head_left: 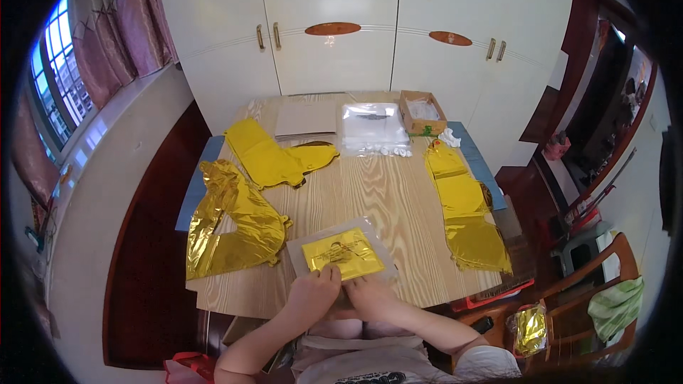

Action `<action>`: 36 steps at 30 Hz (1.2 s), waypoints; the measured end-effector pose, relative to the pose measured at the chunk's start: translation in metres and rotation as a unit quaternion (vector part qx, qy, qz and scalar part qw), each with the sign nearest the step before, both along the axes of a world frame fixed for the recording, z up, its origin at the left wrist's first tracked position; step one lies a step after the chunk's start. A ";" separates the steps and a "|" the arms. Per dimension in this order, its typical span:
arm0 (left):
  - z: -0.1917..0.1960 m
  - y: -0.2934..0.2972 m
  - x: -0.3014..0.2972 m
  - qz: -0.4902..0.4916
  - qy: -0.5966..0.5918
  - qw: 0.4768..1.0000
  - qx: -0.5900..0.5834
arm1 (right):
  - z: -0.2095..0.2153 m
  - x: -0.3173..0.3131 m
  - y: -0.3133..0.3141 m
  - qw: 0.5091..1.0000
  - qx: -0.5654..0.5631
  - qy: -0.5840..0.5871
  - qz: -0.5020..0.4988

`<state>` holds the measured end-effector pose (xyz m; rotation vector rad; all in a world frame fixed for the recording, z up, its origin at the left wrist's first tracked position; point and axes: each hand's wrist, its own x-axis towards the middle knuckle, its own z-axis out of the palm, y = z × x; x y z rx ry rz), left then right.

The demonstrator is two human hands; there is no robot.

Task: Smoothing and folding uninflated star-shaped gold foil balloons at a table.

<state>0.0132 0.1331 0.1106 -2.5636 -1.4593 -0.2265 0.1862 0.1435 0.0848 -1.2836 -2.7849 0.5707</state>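
Near the table's front edge lies a clear plastic bag [373, 231] with a greyish backing. A folded gold foil balloon [348, 252], dark print on its face, is in or on it. My left hand [319, 290] is closed at the lower left of the bag, fingertips bent over its near edge beside the gold foil. At the near edge, close to its right, my right hand [368, 295] grips the bag with bent fingers, partly hidden. Flat gold foil balloons lie at the left: a crinkled one [238, 224] and a smoother one [267, 153] behind it.
Another gold foil balloon [466, 206] stretches along the table's right side. At the back are grey-brown card sheets [306, 119], a stack of clear bags [373, 124] and a cardboard box [425, 110]. A wooden chair [615, 277] at the right holds a gold packet [530, 331].
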 end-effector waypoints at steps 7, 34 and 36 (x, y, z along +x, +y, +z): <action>-0.021 -0.009 0.007 0.003 0.012 0.999 0.030 | -0.028 -0.003 -0.004 0.996 -0.025 0.035 0.081; -0.057 0.043 0.010 -0.007 -0.143 0.989 -0.045 | -0.011 0.062 0.005 0.970 0.180 0.160 -0.010; -0.062 0.042 0.009 0.001 -0.126 0.990 -0.061 | -0.022 0.065 0.008 0.971 0.179 0.157 -0.005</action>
